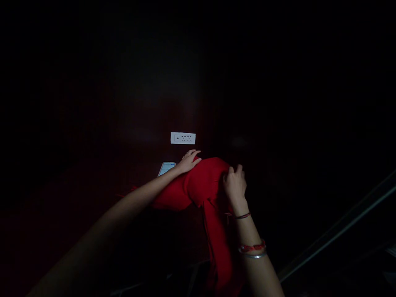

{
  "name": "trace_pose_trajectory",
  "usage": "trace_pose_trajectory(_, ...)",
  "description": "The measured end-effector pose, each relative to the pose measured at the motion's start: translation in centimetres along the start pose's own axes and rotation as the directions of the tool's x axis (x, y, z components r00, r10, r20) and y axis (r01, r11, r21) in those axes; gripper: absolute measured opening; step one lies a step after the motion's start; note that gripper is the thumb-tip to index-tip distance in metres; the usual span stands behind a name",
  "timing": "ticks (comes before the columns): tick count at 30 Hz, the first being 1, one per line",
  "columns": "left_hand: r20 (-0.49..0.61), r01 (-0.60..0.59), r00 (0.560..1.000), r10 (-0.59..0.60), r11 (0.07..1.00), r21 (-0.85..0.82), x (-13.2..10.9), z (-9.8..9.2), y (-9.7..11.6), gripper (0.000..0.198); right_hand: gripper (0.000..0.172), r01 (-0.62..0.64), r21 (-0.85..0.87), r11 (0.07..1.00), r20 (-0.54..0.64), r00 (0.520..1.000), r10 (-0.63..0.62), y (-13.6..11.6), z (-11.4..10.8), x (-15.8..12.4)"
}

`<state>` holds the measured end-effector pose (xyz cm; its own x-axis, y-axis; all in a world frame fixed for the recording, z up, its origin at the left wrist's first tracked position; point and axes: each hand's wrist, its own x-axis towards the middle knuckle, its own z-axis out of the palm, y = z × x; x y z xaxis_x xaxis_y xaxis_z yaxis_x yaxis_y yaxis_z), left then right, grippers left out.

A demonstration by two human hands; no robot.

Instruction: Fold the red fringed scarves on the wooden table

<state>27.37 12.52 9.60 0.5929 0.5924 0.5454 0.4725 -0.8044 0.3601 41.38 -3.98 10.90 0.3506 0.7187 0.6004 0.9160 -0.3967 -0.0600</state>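
Observation:
A red cloth [201,185] lies bunched on a dark surface, with one strip hanging down toward me. My left hand [189,161] rests on the cloth's far left edge, fingers stretched out and lying flat on it. My right hand [234,183] has its fingers curled on the cloth's right side, gripping the fabric. Bracelets and a thread band circle my right wrist.
A white socket plate [182,138] sits on the dark wall behind the cloth. A phone [166,168] with a lit screen lies just left of my left hand. A pale slanted rail [340,231] runs along the lower right. Everything else is too dark to make out.

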Motion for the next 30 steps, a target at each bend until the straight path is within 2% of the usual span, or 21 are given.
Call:
trace_pose_trajectory(2,-0.014,-0.052,0.998,0.054,0.995,0.086,-5.6,-1.4,-1.5,0.044,0.035,0.227,0.044,0.973,0.023,0.973,-0.228,-0.4,0.0,-0.2)
trace_pose_trajectory(4,0.11,-0.114,0.989,0.098,0.981,0.156,-11.7,-2.4,-2.4,0.05,0.039,0.397,0.096,0.913,0.094,0.909,-0.405,-0.5,0.4,-0.4)
trace_pose_trajectory(6,0.28,-0.211,0.948,0.149,0.956,0.205,-16.8,-3.1,-2.9,0.056,0.035,0.484,0.117,0.867,0.126,0.859,-0.497,-0.5,0.8,-0.5)
trace_pose_trajectory(7,0.349,-0.244,0.924,0.157,0.944,0.223,-18.7,-3.5,-3.1,0.05,0.031,0.514,0.114,0.85,0.127,0.841,-0.526,-0.4,1.0,-0.5)
trace_pose_trajectory(9,0.435,-0.265,0.892,0.125,0.923,0.279,-20.9,-4.2,-3.3,0.039,0.026,0.556,0.099,0.826,0.114,0.818,-0.564,-0.1,1.3,-0.4)
trace_pose_trajectory(11,0.442,-0.232,0.895,0.057,0.906,0.353,-21.4,-4.6,-3.2,0.036,0.025,0.568,0.092,0.818,0.098,0.812,-0.575,0.2,1.4,-0.3)
trace_pose_trajectory(13,0.401,-0.174,0.916,0.001,0.902,0.396,-20.9,-4.2,-2.5,0.035,0.026,0.551,0.094,0.829,0.078,0.826,-0.558,0.4,1.3,0.0)
trace_pose_trajectory(16,0.239,0.001,0.965,-0.11,0.909,0.416,-19.8,-1.8,-0.2,0.055,0.027,0.526,0.07,0.848,0.079,0.844,-0.53,0.2,0.9,0.3)
trace_pose_trajectory(18,0.13,0.136,0.969,-0.209,0.894,0.427,-18.8,0.4,1.6,0.066,0.026,0.531,0.028,0.847,0.105,0.841,-0.531,-0.1,0.4,0.6)
trace_pose_trajectory(20,0.086,0.198,0.962,-0.261,0.876,0.439,-17.6,2.2,3.1,0.052,0.025,0.542,-0.015,0.84,0.124,0.835,-0.537,-0.3,0.0,0.9)
trace_pose_trajectory(22,0.105,0.154,0.968,-0.228,0.869,0.471,-16.3,2.7,3.9,0.031,0.024,0.546,-0.053,0.836,0.125,0.835,-0.536,-0.3,-0.4,1.2)
trace_pose_trajectory(24,0.143,0.07,0.976,-0.161,0.865,0.498,-15.3,1.8,3.7,0.027,0.023,0.53,-0.085,0.843,0.102,0.847,-0.522,-0.1,-0.7,1.4)
trace_pose_trajectory(26,0.15,0.011,0.983,-0.107,0.849,0.528,-15.1,-0.3,2.9,0.03,0.024,0.485,-0.109,0.868,0.061,0.874,-0.481,0.5,-0.7,1.4)
trace_pose_trajectory(30,0.176,-0.075,0.983,-0.048,0.774,0.629,-17.7,-4.4,1.2,0.033,0.025,0.407,-0.092,0.909,0.007,0.913,-0.408,1.7,0.1,0.1)
